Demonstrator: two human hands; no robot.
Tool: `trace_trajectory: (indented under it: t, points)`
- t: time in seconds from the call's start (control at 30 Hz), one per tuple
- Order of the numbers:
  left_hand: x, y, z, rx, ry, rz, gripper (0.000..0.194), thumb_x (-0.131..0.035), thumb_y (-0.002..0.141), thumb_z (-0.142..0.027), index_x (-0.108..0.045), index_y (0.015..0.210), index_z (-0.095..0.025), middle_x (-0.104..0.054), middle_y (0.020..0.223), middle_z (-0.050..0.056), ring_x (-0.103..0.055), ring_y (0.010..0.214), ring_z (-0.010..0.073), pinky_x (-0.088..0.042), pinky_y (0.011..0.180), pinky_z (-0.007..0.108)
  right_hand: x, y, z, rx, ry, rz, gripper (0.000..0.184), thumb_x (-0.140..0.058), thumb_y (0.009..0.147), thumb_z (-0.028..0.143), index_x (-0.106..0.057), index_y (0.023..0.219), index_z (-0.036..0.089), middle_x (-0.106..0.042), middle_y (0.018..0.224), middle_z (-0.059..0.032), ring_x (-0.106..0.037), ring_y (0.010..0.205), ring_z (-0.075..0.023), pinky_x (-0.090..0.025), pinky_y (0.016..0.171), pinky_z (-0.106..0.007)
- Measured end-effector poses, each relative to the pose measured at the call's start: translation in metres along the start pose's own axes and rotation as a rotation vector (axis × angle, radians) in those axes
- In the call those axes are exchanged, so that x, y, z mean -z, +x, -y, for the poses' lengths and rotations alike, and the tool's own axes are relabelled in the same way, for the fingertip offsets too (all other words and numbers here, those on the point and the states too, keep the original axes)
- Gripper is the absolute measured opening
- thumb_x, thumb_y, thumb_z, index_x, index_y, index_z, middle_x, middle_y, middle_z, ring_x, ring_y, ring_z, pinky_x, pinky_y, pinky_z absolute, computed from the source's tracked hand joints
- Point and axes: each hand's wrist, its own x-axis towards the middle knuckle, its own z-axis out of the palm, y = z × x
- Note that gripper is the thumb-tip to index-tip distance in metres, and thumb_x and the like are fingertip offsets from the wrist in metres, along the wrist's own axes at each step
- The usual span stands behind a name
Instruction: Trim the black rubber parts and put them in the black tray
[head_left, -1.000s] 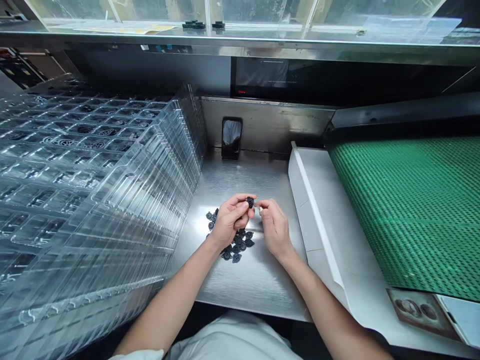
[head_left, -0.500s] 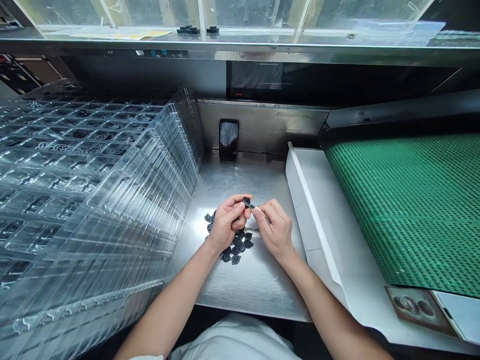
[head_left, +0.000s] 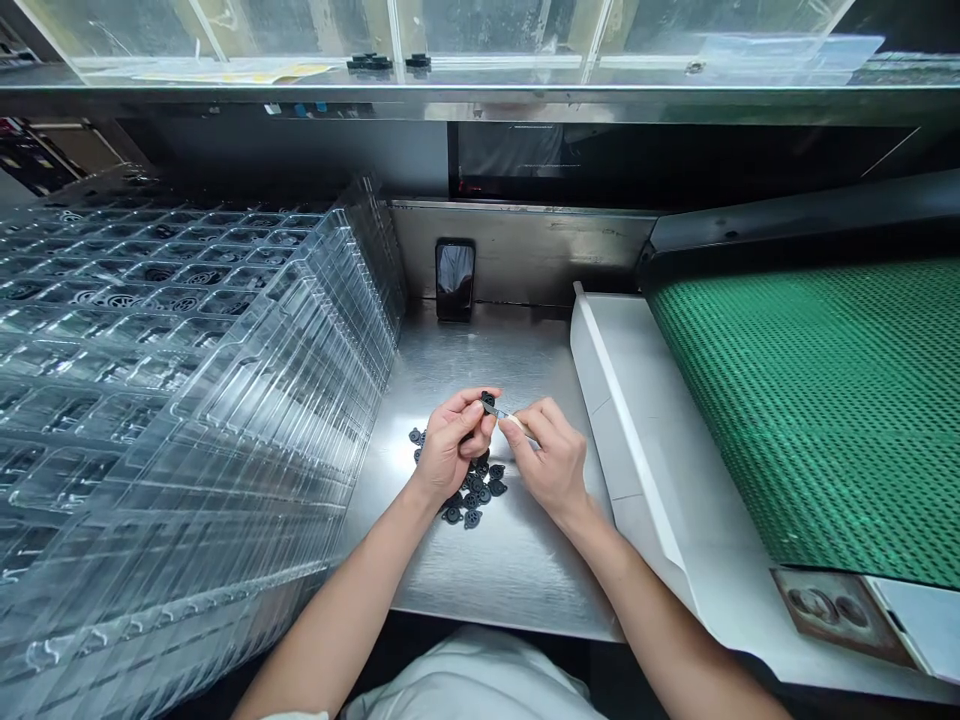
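A small round black plastic part (head_left: 488,399) is pinched between the thumb and fingers of my left hand (head_left: 452,438). My right hand (head_left: 551,450) is closed around the light handle of a small knife (head_left: 501,412); its short metal blade points left and meets the black part, though the exact contact is too small to make out. Beneath and beside my left hand lies a loose pile of similar black parts (head_left: 474,492) on the steel worktop (head_left: 517,570). My left hand covers some of that pile.
Tall stacks of clear plastic trays (head_left: 300,330) with black parts in their pockets stand on the left. A phone (head_left: 455,280) leans at the back wall. To the right, a white chute (head_left: 637,440) borders a green conveyor belt (head_left: 825,400). A metal shelf (head_left: 480,103) crosses above.
The black part and blade have shifted slightly left with my left hand. A little more of the knife's handle shows between my hands.
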Motion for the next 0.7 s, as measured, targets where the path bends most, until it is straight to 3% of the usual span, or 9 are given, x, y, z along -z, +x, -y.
trace_trajectory:
  t: [0.17, 0.7]
  points:
    - [-0.0003, -0.0001, -0.0004, 0.008, 0.001, 0.01, 0.03, -0.073, 0.092, -0.033, -0.072, 0.116, -0.015, -0.056, 0.07, -0.002, -0.025, 0.043, -0.0005, -0.017, 0.045, 0.018, 0.0, 0.0011, 0.0005, -0.053, 0.045, -0.012, 0.032, -0.06, 0.105, 0.04, -0.066, 0.081, 0.021, -0.057, 0.081, -0.0015, -0.055, 0.069, -0.0145, -0.041, 0.064, -0.028]
    - [-0.0019, 0.0007, -0.0015, -0.005, 0.009, -0.012, 0.03, -0.075, 0.09, -0.034, -0.074, 0.113, -0.015, -0.057, 0.069, -0.002, -0.025, 0.043, -0.0001, -0.017, 0.044, 0.017, -0.0014, -0.0009, -0.002, -0.033, 0.05, -0.015, 0.029, -0.061, 0.105, 0.037, -0.066, 0.081, 0.021, -0.055, 0.08, -0.0009, -0.053, 0.068, -0.0143, -0.039, 0.063, -0.028]
